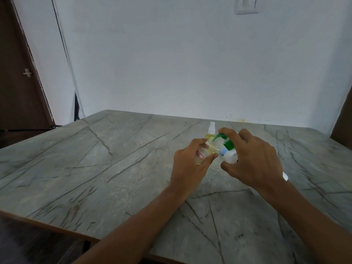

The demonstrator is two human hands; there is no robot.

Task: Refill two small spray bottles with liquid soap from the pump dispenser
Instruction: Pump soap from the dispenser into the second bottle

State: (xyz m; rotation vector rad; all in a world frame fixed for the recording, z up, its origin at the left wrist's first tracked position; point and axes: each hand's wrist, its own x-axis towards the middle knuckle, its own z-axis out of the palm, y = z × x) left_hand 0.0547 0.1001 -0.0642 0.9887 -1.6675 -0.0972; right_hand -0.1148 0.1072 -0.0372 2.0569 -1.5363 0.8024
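Observation:
My left hand grips a small clear spray bottle with yellowish liquid and a red-edged label, its neck open and tilted toward the pump. My right hand holds the white pump dispenser, fingers curled over its green pump head; the green spout points left at the small bottle's mouth. A second small spray bottle with a white sprayer top and yellow liquid stands upright just behind them. A small blue piece shows between the hands; what it belongs to is unclear.
All of this sits on a grey marble-patterned table against a white wall. A dark door stands at the far left, and the table's front edge runs along the lower left. Something white peeks out behind my right wrist.

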